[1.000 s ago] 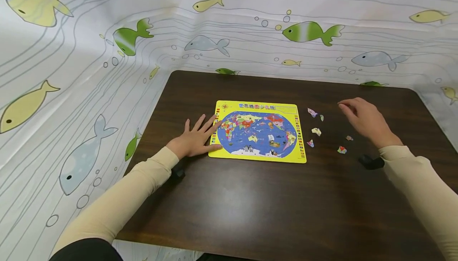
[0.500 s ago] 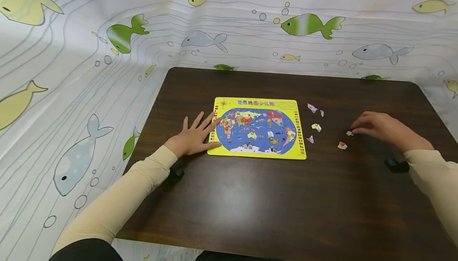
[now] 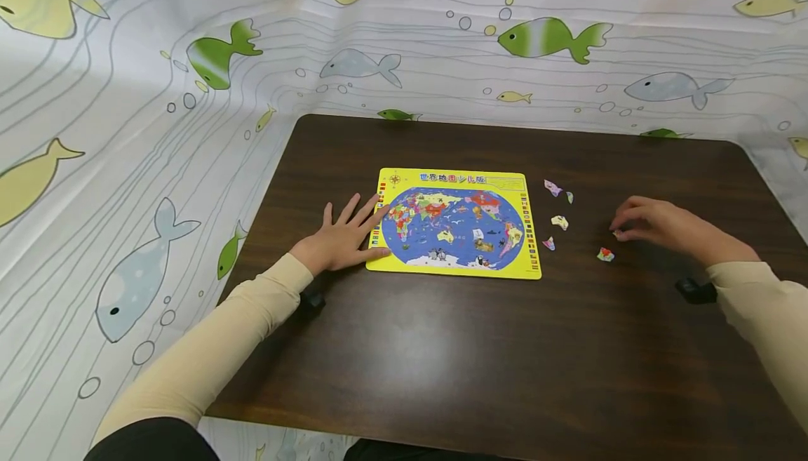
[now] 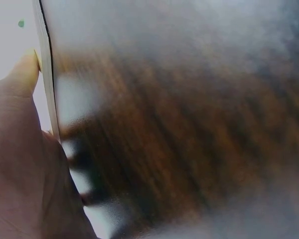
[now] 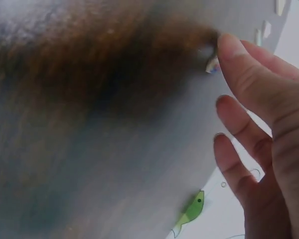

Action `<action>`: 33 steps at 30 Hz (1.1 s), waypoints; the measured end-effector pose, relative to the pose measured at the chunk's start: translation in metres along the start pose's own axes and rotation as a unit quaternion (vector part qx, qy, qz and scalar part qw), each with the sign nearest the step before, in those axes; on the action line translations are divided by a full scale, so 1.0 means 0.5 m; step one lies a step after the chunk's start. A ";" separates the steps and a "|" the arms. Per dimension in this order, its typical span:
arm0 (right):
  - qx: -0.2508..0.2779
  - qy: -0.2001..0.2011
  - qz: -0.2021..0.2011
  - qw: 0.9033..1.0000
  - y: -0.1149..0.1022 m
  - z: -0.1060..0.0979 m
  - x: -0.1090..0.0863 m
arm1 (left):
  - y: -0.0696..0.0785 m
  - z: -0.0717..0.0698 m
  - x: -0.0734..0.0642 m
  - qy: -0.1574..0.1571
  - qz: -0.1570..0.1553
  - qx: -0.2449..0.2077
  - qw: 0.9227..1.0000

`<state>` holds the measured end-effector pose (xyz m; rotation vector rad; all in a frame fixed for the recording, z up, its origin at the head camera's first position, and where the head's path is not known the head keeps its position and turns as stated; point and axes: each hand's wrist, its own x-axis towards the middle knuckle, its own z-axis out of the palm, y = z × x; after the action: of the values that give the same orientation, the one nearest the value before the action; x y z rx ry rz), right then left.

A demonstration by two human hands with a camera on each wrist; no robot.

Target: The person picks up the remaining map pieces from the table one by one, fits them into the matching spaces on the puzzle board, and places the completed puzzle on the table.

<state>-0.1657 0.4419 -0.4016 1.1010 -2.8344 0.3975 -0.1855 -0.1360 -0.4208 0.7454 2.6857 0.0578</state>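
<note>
A yellow-bordered world map puzzle board (image 3: 454,271) lies flat on the dark wooden table. My left hand (image 3: 337,240) rests with spread fingers over the board's left edge; in the left wrist view its thumb (image 4: 22,77) lies along that edge. Right of the board, my right hand (image 3: 653,226) pinches a small puzzle piece (image 5: 213,64) between thumb and forefinger, low over the table. Most of that piece is hidden behind the fingertips. Just left of this hand lies a red and green puzzle piece (image 3: 605,255).
Between board and right hand lie several loose puzzle pieces: a pink one (image 3: 552,187), a small green one (image 3: 570,197), a cream one (image 3: 559,222) and a pinkish one (image 3: 549,243). A fish-patterned white cloth (image 3: 442,40) rises behind the table (image 3: 404,363).
My right hand has come down to the small puzzle piece, now pinching it and shifting slightly left. My left hand has stayed on the board.
</note>
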 end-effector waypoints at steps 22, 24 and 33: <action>0.006 -0.021 0.117 0.993 0.027 0.002 -0.037 | 0.001 -0.009 0.004 -0.008 0.000 -0.007 1.000; 0.000 -0.016 0.123 0.992 0.024 0.003 -0.037 | 0.000 -0.008 0.005 -0.006 0.000 -0.006 1.000; -0.011 -0.003 0.148 0.989 0.011 0.013 -0.040 | -0.001 -0.005 0.003 -0.011 -0.002 -0.010 1.000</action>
<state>-0.1546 0.4572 -0.4122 0.6779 -3.0052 0.3789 -0.1879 -0.1355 -0.4192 0.7314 2.6613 0.0749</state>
